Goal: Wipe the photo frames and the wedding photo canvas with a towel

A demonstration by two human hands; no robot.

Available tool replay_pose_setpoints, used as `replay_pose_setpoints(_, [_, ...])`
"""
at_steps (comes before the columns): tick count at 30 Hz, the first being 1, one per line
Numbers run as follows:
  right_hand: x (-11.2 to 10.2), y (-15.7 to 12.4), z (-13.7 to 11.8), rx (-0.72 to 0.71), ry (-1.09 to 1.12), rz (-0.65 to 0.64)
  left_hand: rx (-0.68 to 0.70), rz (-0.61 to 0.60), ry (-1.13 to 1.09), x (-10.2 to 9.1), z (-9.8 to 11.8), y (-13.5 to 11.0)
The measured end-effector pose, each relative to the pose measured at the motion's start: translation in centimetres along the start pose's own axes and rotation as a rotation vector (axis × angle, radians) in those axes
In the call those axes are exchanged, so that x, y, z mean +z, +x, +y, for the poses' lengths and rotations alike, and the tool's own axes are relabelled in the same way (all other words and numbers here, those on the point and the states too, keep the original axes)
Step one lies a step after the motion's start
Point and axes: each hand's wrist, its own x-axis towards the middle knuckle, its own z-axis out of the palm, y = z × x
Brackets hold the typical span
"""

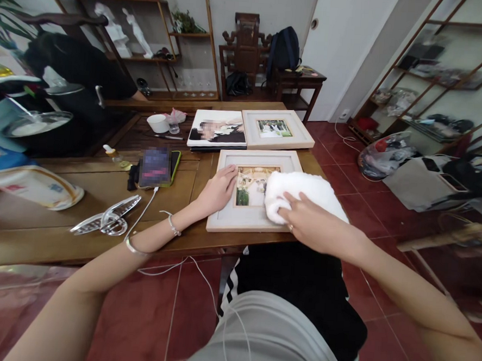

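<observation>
A pale wooden picture frame (222, 223) lies flat near the table's front edge, with a small photo (248, 189) inside a wide white mount. My left hand (219, 190) rests on its left part, fingers stretched out beside the photo. On the right part sits a bunched white towel (306, 190), which covers the photo's right side and the frame's right edge. Gripping the towel's near side is my right hand (307, 222), fingers bent into the cloth.
Behind lie a second framed photo (276, 145) and a portrait print (218, 129). To the left are a phone (175, 168), a clear hair clip (108, 218), a dropper bottle (117, 158), a white cup (158, 123) and a white cable (143, 212). A person in black (80, 62) is at far left.
</observation>
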Motion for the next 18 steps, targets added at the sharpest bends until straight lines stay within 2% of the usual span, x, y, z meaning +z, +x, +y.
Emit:
replay_pose_setpoints(4, [-0.6,-2.5,-2.4,-0.027,0.078,0.023,0.001,-0.010,0.005,-0.1,0.0,0.1])
replay_pose_setpoints(8, [0.4,-0.7,-2.5,0.033,0.096,0.068,0.014,-0.014,0.021,-0.2,0.0,0.1])
replay_pose_setpoints(12, [2.1,2.9,0.3,0.142,0.087,0.130,0.026,-0.015,0.037,-0.1,-0.1,0.1])
replay_pose_setpoints(18, [3.0,7.7,6.8,0.290,0.082,0.241,0.006,-0.029,0.030,-0.1,-0.1,0.1])
